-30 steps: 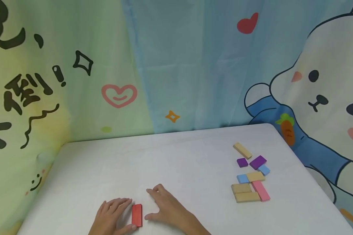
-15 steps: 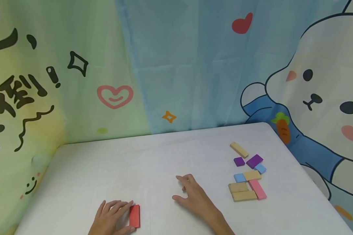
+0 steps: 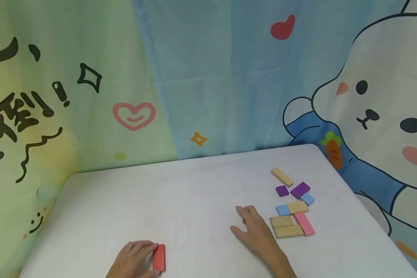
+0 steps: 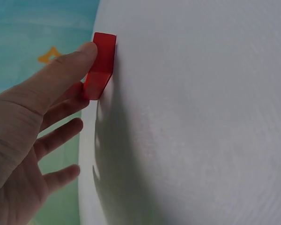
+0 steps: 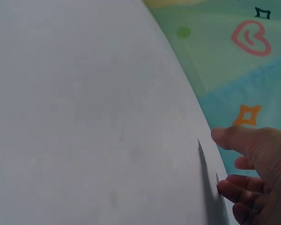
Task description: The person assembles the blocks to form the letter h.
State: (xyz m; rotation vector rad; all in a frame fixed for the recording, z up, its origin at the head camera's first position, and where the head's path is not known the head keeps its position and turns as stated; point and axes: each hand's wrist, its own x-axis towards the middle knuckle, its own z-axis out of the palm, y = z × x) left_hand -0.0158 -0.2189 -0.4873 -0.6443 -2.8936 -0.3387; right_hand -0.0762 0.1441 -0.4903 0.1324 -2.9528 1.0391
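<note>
My left hand [image 3: 133, 258] pinches a red block [image 3: 159, 258] at the table's front, with the thumb at its near end and the forefinger at its far end. In the left wrist view the thumb lies against the red block [image 4: 102, 65], and the other fingers spread apart below it. My right hand [image 3: 258, 233] is over the table just left of the block group, its thumb and forefinger apart. Nothing is between its fingers in the right wrist view, where the hand [image 5: 257, 173] shows at the right edge.
At the right of the white table [image 3: 180, 200] lie several flat blocks: wooden ones [image 3: 289, 231], a pink one [image 3: 304, 224], two purple ones [image 3: 300, 190] and two light blue ones [image 3: 283, 210]. A printed curtain [image 3: 201, 77] hangs behind the table's back edge.
My right hand has moved right, away from the red block and toward the block group. My left hand has stayed at the red block. The head view has shifted slightly.
</note>
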